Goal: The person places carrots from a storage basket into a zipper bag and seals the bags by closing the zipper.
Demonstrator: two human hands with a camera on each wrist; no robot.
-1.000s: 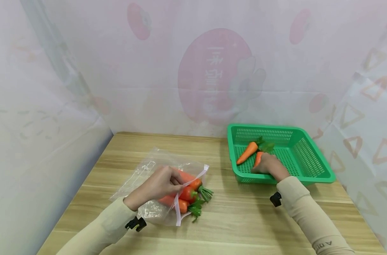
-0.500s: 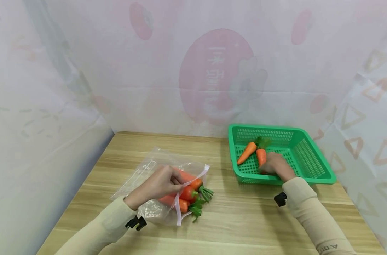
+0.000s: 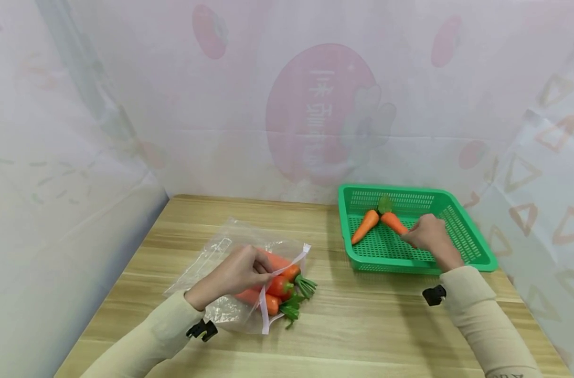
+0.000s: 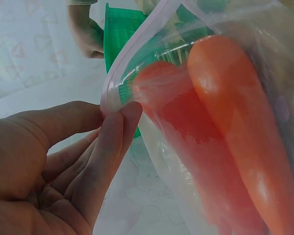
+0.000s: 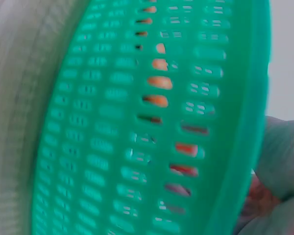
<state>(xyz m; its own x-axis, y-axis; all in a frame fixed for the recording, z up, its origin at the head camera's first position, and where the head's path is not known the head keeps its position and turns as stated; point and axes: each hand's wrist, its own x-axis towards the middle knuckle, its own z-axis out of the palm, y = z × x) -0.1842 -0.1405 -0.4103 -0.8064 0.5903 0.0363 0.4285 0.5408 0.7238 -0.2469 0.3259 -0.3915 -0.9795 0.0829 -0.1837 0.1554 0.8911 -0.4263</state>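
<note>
At lower centre, the left hand (image 3: 242, 270) pinches a clear bag (image 3: 226, 313) of vegetables (image 3: 279, 286) by its edge; at mid right, the right hand (image 3: 430, 234) pinches a carrot (image 3: 393, 222) in a green basket (image 3: 386, 263), near a second carrot (image 3: 365, 226).

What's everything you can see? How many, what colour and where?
Table: 1, pale brown, in the middle
Bag: 1, clear, table's left side
Bagged carrots: 2 visible, orange, in the bag
Red vegetable: 1, red, between them
Basket: 1, green, table's right side
Basket carrots: 2, orange, inside it
Printed cloth: pieces unclear, pinkish-white, around the table
Black clips: 2, black, at the wrists
Sleeves: 2, beige, on the arms
Left hand: 1, pinching the bag's edge
Right hand: 1, pinching a basket carrot near its tip
</note>
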